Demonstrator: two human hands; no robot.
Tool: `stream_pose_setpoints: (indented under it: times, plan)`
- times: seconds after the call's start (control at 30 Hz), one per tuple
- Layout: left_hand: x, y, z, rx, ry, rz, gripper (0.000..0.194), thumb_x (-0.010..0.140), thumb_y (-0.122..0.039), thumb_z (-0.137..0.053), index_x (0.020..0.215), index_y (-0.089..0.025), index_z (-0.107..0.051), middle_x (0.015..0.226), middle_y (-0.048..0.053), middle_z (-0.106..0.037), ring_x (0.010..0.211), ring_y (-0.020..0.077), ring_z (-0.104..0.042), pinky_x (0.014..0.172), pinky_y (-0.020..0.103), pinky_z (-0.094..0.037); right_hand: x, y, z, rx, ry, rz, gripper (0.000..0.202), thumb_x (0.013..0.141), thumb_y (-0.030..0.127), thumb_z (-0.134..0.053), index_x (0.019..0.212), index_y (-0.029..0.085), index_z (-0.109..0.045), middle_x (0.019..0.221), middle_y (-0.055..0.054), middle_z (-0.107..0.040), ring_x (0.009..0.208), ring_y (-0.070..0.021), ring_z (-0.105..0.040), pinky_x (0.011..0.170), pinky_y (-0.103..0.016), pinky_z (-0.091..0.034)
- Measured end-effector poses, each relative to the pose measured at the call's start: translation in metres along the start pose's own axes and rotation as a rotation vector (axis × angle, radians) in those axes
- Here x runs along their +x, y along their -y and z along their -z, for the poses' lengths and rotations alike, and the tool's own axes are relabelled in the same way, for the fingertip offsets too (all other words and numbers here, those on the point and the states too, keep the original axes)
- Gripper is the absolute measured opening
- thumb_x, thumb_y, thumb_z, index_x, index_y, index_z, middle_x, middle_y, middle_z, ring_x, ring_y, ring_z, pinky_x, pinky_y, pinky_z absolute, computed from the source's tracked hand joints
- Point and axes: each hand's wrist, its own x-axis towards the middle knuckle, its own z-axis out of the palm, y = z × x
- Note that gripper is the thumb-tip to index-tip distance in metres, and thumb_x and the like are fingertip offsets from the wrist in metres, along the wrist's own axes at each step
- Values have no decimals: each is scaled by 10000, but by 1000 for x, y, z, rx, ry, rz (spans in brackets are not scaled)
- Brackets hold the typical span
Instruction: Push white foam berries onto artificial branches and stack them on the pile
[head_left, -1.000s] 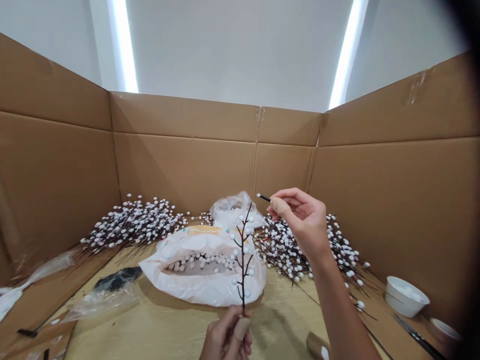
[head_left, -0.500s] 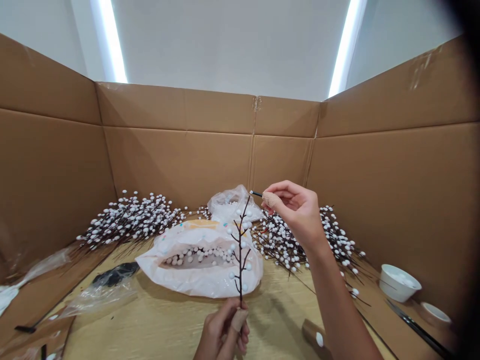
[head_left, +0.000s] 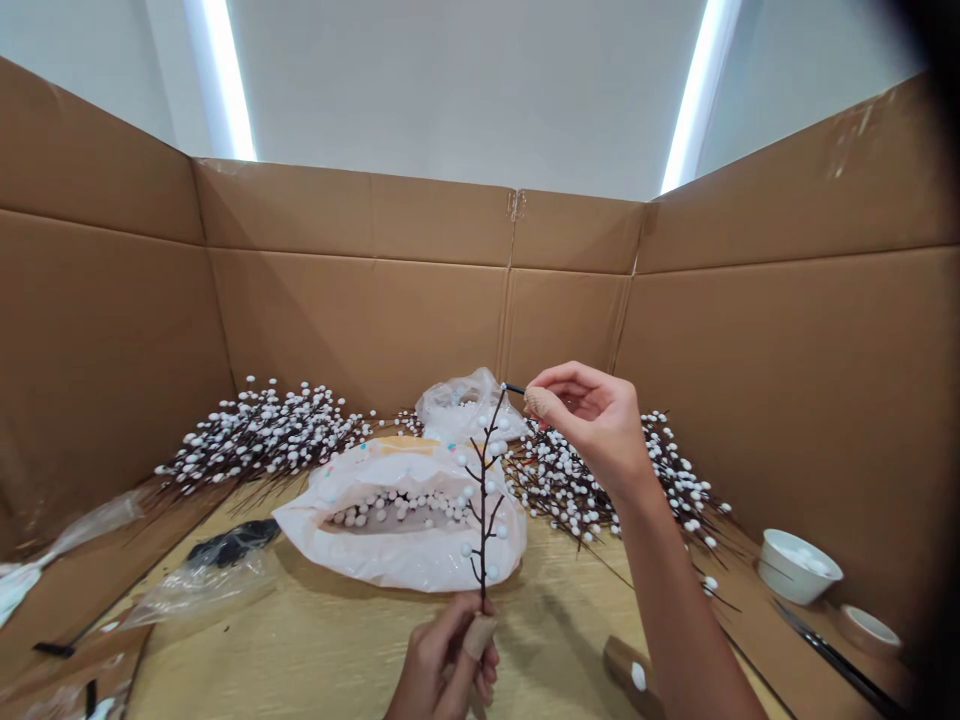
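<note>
Upright in front of the white bag (head_left: 405, 570) stands a dark twig (head_left: 484, 520) with several white balls along it. My left hand (head_left: 454, 655) is closed round its lower end, with tape on the thumb. My right hand (head_left: 585, 420), its fingertips also taped, pinches a thin black stick (head_left: 515, 388) whose pale tip touches or nearly touches the top of the twig. The bag's opening shows many small white balls inside.
Piles of white-balled twigs lie at the left (head_left: 262, 440) and right (head_left: 667, 470). A clear bag (head_left: 461, 405) sits behind. At right are a white bowl (head_left: 799, 570), scissors (head_left: 832, 655) and a tape roll (head_left: 870, 628). Cardboard walls (head_left: 360, 320) surround the table.
The top of the twig has shifted slightly up and right, closing the small gap to the black stick's tip. Both hands keep their hold.
</note>
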Motion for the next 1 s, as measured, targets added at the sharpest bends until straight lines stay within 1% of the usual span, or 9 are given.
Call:
stream_pose_setpoints:
  times: [0.3,0.53,0.7,1.0]
  plan:
    - [-1,1,-1,-25,-9,5,372,900,-500,-497,967,-145,-587,649,29,-603,496,87,-541,458,167,-445,1,-4,1,16,-5,2,101,693,215,-724,742,152,-662,613,1,-630,534,-86,-550,481,-207,-464]
    - [-1,-3,-2,-22,-22,15,379,898,-500,-500,948,-138,-599,635,26,-596,495,89,-534,469,171,-442,0,-1,2,5,-1,8,112,692,239,-722,742,160,-660,608,-4,-637,524,-100,-557,473,-226,-472]
    - [-1,-4,-2,-17,-25,32,375,903,-500,-492,938,-139,-589,633,27,-596,504,88,-535,472,167,-437,1,0,3,14,11,5,108,693,229,-724,739,157,-659,610,-3,-640,519,-93,-555,474,-216,-471]
    - [-1,-2,-1,-12,-16,-5,355,909,-474,-495,949,-136,-594,632,27,-585,506,95,-530,477,182,-447,0,1,3,0,17,17,99,703,233,-717,744,161,-662,619,-3,-642,538,-100,-563,483,-224,-485]
